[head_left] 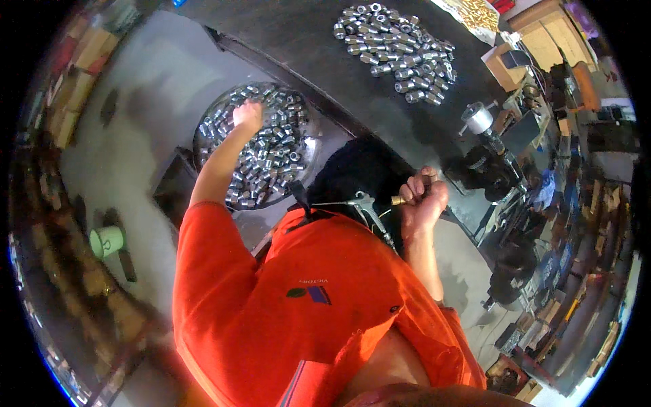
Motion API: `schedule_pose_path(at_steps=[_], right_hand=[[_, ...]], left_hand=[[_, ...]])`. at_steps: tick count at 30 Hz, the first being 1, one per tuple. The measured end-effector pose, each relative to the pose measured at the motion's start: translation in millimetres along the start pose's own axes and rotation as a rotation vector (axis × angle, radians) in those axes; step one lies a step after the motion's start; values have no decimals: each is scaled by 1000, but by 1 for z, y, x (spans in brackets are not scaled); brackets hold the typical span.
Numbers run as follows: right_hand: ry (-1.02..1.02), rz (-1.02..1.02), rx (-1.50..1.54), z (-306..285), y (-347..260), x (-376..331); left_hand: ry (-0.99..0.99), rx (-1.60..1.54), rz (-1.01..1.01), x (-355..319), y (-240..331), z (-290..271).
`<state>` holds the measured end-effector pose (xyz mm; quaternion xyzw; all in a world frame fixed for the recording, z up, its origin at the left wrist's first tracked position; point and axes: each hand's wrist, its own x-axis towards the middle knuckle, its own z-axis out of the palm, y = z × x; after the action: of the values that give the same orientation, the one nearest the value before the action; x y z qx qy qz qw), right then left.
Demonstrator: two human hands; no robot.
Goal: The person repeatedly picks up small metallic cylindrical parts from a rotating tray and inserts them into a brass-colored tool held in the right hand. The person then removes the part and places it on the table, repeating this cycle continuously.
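Silver-coloured hexagonal metal fittings (263,144) lie in a round metal tray (312,150) under the left hand (248,117), whose grip I cannot tell; the right hand (425,195) grips a small brass-coloured cylindrical piece (397,200).

Pale green container (108,241) on grey floor (152,146), left of left hand (248,117) and nearer the body. Blurred boxes (95,49) farther left of that hand. Brown cardboard box (500,70) beyond right hand (426,201), off to its right. Blue cloth (545,189) right of same hand; cluttered shelving (536,331) right too, nearer body.
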<state>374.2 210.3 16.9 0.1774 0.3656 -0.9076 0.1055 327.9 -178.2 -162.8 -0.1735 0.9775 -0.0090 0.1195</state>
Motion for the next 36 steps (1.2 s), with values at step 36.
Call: schedule_pose_path(at_steps=[36], right_hand=[[-44, 74, 80, -6, -3, -8]], left_hand=[[-211, -966, 1, -18, -10, -14]])
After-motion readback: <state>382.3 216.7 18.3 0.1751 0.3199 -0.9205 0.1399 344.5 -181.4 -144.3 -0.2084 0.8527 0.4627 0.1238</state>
